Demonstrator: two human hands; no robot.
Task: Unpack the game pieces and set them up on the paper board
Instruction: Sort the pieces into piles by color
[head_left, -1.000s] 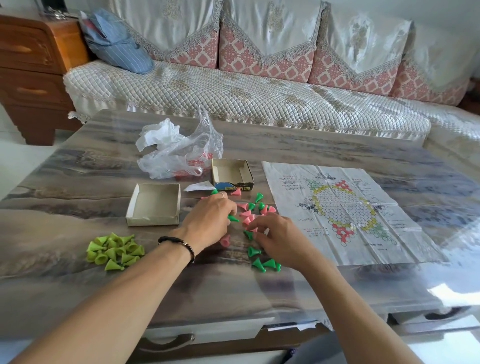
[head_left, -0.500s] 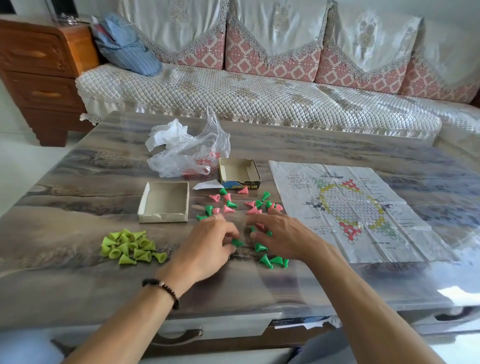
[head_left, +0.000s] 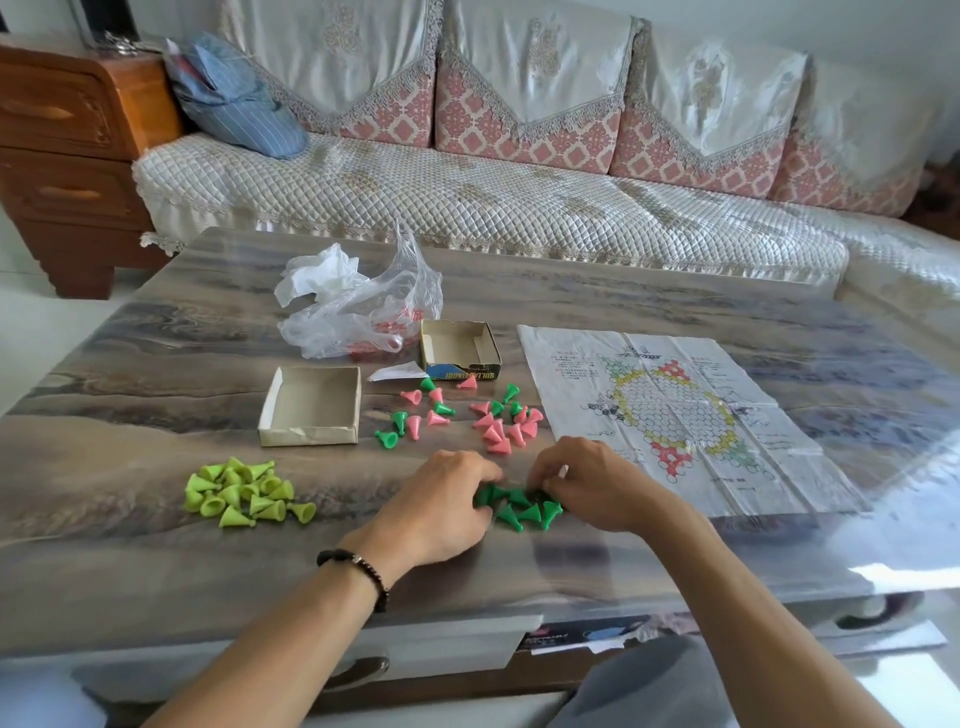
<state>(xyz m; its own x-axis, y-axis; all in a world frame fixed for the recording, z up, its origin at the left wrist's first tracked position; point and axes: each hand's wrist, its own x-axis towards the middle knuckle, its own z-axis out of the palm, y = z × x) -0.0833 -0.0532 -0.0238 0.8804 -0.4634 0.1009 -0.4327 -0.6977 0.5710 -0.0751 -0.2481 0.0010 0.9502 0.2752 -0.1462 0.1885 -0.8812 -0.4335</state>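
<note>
both hands, left hand (head_left: 448, 503) and right hand (head_left: 592, 486), fingers curled round the dark green cone pieces (head_left: 519, 506) bunched on the tabletop (head_left: 156, 545)

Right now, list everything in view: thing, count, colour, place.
lime-green plastic cones: a pile, table's left
dark-green plastic cones: a cluster between the hands; more scattered
pink plastic cones: scattered, left of board
paper board: one, white, printed, table's right
open cardboard trays: two, mid-table
clear plastic bag: one, crumpled, behind trays
marbled table
quilted sofa
wooden cabinet
left hand, right hand: fingers curled at dark-green cluster
</note>
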